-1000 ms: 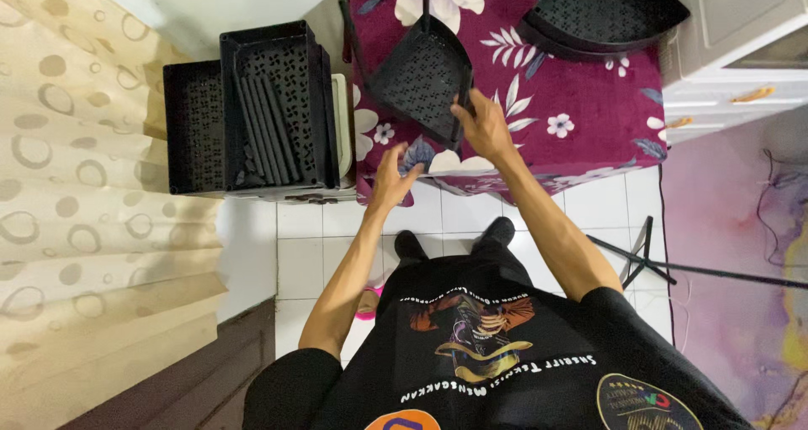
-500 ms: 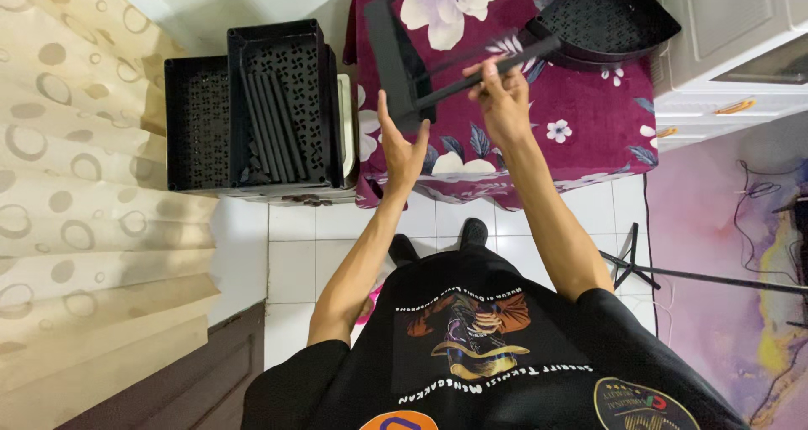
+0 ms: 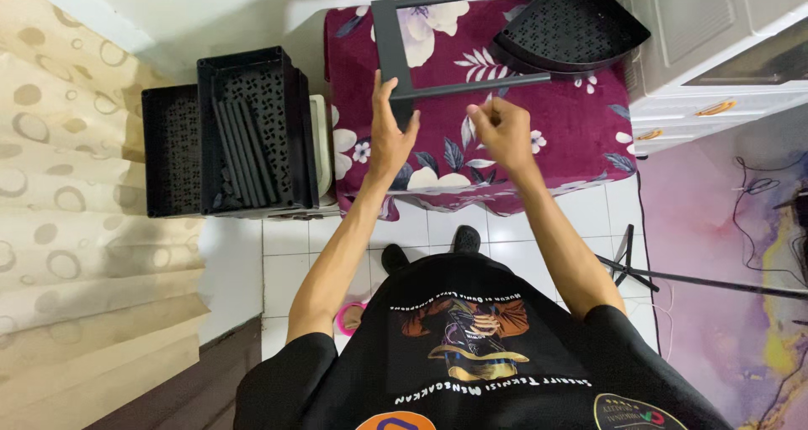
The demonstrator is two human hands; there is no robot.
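Left hand (image 3: pixel 389 135) clasped on lower end of black shelf piece (image 3: pixel 392 50), seen edge-on, two poles jutting right. Right hand (image 3: pixel 503 132) loosely curled, holding nothing, just below nearer pole (image 3: pixel 471 87). All above floral-clothed table (image 3: pixel 555 144).

1 view only: head cam, looking near straight down past chest and both arms, close range. Top of frame faces fwd: table (image 3: pixel 589 135) w/ floral cloth ahead, crates (image 3: pixel 227 144) and curtain (image 3: pixel 76 228) on left side, cabinet (image 3: pixel 715 51) on right, tile floor (image 3: pixel 295 262) below. No 2nd view, so no overlap.
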